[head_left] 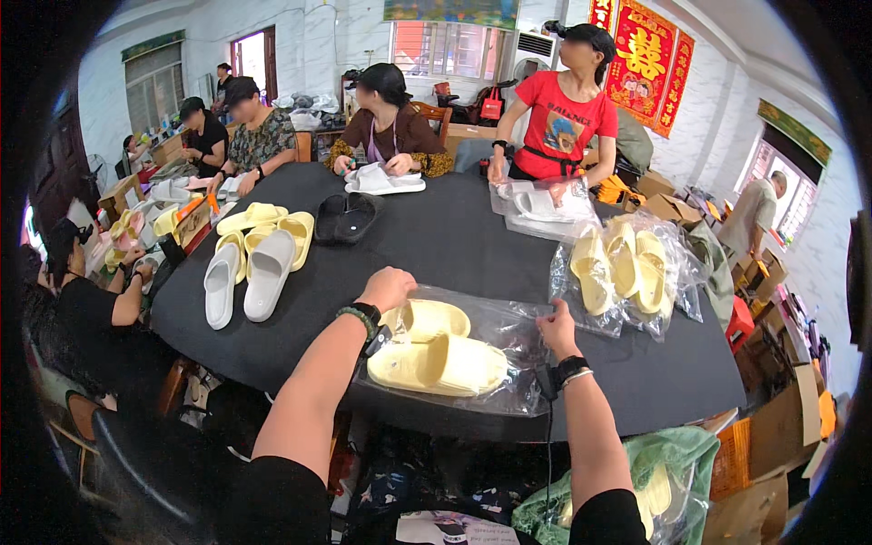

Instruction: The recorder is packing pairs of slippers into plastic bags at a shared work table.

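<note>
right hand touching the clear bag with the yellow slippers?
Touching. Head view: the right hand pinches the right edge of the clear plastic bag holding the yellow slippers.

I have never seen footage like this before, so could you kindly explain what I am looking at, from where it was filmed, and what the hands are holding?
There is no machine here: a person wears a wide fisheye camera on the head, looking down, so the edges bend. The two forearms rising from the bottom are that person's own. The left hand rests on one end of a clear plastic bag and the right hand pinches its other end; inside lies a pair of pale yellow slippers. The black table also carries grey slippers, loose yellow slippers, a black pair and bagged yellow slippers. Other people work around the table.
</note>
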{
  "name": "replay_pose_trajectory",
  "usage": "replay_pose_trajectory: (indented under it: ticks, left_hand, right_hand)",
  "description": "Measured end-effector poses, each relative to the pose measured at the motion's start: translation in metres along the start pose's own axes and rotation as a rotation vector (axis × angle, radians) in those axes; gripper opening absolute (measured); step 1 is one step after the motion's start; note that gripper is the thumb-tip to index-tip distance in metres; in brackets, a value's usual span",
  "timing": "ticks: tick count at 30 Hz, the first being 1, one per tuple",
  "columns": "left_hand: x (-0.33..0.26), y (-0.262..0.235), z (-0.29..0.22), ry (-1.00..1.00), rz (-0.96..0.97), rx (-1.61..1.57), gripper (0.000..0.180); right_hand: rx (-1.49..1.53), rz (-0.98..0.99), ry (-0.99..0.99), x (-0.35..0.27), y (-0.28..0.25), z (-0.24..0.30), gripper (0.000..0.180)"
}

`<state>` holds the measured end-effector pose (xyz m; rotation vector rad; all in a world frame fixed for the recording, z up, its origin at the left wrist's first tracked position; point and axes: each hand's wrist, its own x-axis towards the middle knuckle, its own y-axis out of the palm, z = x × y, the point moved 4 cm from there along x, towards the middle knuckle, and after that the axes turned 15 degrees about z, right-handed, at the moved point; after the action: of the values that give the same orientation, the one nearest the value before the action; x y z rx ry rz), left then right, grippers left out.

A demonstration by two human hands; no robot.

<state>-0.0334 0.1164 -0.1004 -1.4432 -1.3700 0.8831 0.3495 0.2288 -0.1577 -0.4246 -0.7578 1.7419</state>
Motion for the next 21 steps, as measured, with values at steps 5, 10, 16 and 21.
replay_pose_trajectory:
  ticks: [5,10,16,21]
  left_hand:
    - [0.004,-0.002,0.002,-0.183,-0.146,-0.038,0.018]
    - [-0.006,0.001,0.012,-0.273,-0.229,-0.094,0.040]
    - [-0.040,0.008,0.011,-0.132,-0.165,-0.155,0.059]
    - [-0.065,0.029,0.021,-0.001,0.108,-0.136,0.056]
  right_hand:
    - [-0.004,-0.020,0.025,0.004,-0.002,0.009,0.068]
    - [-0.314,-0.013,-0.054,-0.018,-0.001,0.034,0.088]
    - [-0.706,0.345,-0.395,-0.108,-0.025,0.070,0.095]
    - [-0.692,0.587,-0.183,-0.161,-0.022,0.015,0.096]
